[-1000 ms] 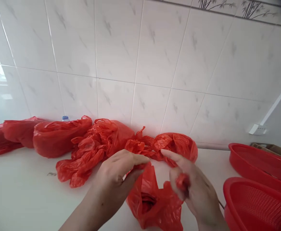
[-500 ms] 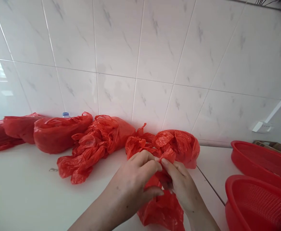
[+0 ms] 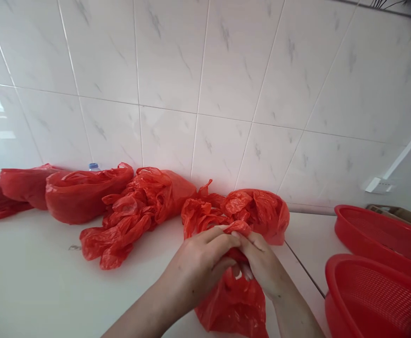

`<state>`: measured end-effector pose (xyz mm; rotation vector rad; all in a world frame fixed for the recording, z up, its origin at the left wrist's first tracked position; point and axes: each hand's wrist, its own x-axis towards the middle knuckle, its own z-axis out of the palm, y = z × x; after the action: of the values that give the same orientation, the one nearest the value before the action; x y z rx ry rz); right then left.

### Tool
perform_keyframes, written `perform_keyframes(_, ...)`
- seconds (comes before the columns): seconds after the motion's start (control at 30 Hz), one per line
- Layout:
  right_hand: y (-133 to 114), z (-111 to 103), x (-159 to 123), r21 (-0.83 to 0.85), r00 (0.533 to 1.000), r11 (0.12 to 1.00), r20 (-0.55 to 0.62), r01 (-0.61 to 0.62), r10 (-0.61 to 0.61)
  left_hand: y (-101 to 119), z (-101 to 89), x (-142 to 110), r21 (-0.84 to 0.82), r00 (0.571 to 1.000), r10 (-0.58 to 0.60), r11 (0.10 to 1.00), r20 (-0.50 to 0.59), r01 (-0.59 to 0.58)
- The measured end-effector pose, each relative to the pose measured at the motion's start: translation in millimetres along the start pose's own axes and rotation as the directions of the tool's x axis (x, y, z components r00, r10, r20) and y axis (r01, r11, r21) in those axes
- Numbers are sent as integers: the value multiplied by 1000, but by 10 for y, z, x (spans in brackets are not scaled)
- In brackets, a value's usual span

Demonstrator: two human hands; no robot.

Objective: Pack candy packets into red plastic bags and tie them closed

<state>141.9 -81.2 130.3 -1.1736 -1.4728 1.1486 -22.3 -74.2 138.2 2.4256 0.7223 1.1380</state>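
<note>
Whereas a second ago shows them apart, left hand (image 3: 201, 260) and right hand (image 3: 262, 263) now meet, pinching the red bag (image 3: 234, 312) near its top. Crumpled, translucent, it is forward of the back edge of the bench (image 3: 33, 281).

Left hand (image 3: 199, 264) and right hand (image 3: 262, 266) gripping a red plastic bag (image 3: 235, 310) over a white table (image 3: 33, 272); other red bags (image 3: 80, 199) along the tiled wall (image 3: 170, 70); red baskets (image 3: 339, 293) at right.
</note>
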Motion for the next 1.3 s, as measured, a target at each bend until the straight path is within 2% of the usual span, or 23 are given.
perform_keyframes(0.1, 15, -72, 6, -5, 994, 999, 97, 46, -45, -83, 24, 13, 47, 993, -109, 993, -54, 111)
perform_keyframes(0.23, -2, -237, -22, 7, 961, 991, 245, 133, -130, -185, 5, 36, 143, 960, -245, 954, -139, 264)
perform_keyframes(0.37, -13, -269, -29, -157, 962, 976, 250, 154, -111, -196, 4, 49, 191, 954, -277, 936, -115, 295)
perform_keyframes(0.5, -28, -198, -20, -289, 984, 950, 160, 120, -75, -177, 23, 22, 116, 976, -196, 971, -99, 207)
perform_keyframes(0.6, -12, -161, 16, -400, 996, 913, -6, 80, -90, -159, 53, -12, 13, 959, -281, 959, -27, 282)
perform_keyframes(0.67, 24, -153, 62, -488, 982, 871, -136, 51, -134, -143, 80, -23, 14, 945, -328, 945, 14, 328)
perform_keyframes(0.73, 64, -149, 108, -566, 956, 823, -218, 40, -197, -127, 104, -20, 55, 937, -349, 936, 23, 347)
perform_keyframes(0.83, 84, -137, 140, -613, 946, 789, -234, 36, -224, -114, 122, -6, 103, 926, -376, 923, 24, 372)
perform_keyframes(0.9, 64, -135, 130, -551, 966, 834, -195, 35, -170, -123, 124, -1, 143, 924, -382, 916, 22, 375)
perform_keyframes(0.97, 39, -157, 107, -425, 986, 903, -109, 66, -124, -143, 120, 0, 207, 930, -367, 911, 12, 356)
perform_keyframes(1.03, 33, -211, 91, -294, 990, 948, -17, 126, -137, -156, 104, 2, 271, 954, -299, 917, -10, 291)
perform_keyframes(1.13, 109, -318, 133, -115, 982, 976, 12, 187, -187, -92, 42, 7, 354, 988, -152, 924, -16, 148)
perform_keyframes(1.17, 165, -349, 174, -79, 984, 981, -10, 179, -180, -43, 17, 6, 373, 993, -116, 923, 21, 100)
perform_keyframes(1.23, 329, -392, 292, -93, 988, 989, -92, 116, -125, 76, -19, -12, 377, 982, -74, 926, 174, 4)
perform_keyframes(1.3, 558, -411, 440, -176, 978, 984, -195, 34, -69, 171, 2, -56, 332, 926, -29, 937, 376, -105)
